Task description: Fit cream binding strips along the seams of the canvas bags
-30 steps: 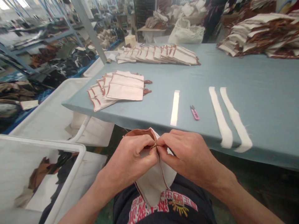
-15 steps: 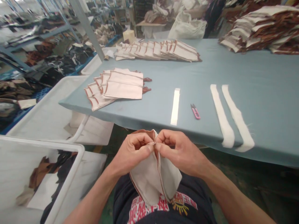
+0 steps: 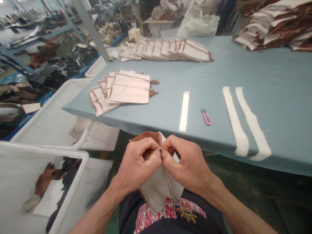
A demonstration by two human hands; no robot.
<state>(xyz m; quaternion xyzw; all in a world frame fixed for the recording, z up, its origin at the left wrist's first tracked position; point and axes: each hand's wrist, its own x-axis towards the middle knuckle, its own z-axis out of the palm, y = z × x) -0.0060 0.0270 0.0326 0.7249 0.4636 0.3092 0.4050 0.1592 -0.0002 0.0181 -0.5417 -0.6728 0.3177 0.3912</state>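
A cream fabric pouch (image 3: 156, 188) with brown edging and a brown inner side hangs between my hands, in front of my dark shirt. My left hand (image 3: 140, 161) pinches it at the top of a seam, thumb against bent fingers. From the other side my right hand (image 3: 185, 159) grips the same spot, the two thumbs nearly touching. A small pale bit shows between the fingertips, too small to name. On the table ahead lie pink thread snips (image 3: 206, 117) and a cream strip (image 3: 184, 111).
Sewn cream pieces with brown edges (image 3: 130, 87) lie stacked on the blue-green table (image 3: 185, 73), with a longer row (image 3: 165, 50) behind. Two white strips (image 3: 235, 123) lie to the right, a large pile (image 3: 275, 26) far right. White bins (image 3: 85, 159) stand at left.
My hands have drawn closer together at the seam, thumbs now pressed nearer each other. The pouch's brown inner side shows more at the top. The view has shifted slightly.
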